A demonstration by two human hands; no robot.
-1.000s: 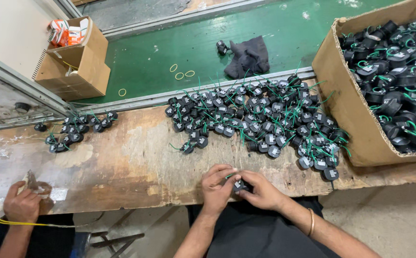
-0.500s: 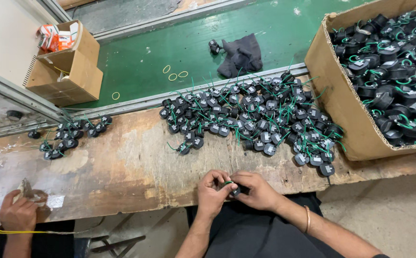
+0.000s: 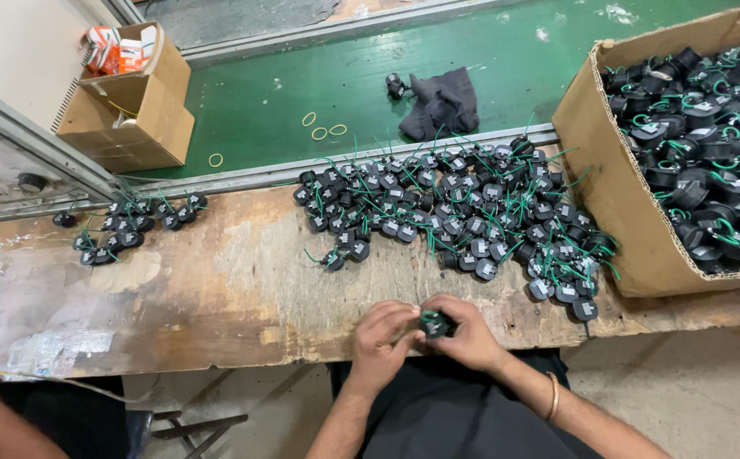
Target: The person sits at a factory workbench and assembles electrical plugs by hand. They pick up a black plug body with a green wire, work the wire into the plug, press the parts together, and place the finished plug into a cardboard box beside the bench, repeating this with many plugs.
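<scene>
Cardboard boxes: two, one large, one small. Rubber bands on green belt: four. Dark cloth: one. Black coils: three lots, uncounted, in large pile, small cluster, box.

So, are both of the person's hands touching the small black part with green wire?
Touching. The head view shows the left hand and right hand closed around the small black part from both sides, fingers overlapping it above the workbench edge.

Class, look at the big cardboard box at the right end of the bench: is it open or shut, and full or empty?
Open and nearly full. The cardboard box has no flaps over its top, and black parts with green wires fill it close to the rim.
</scene>
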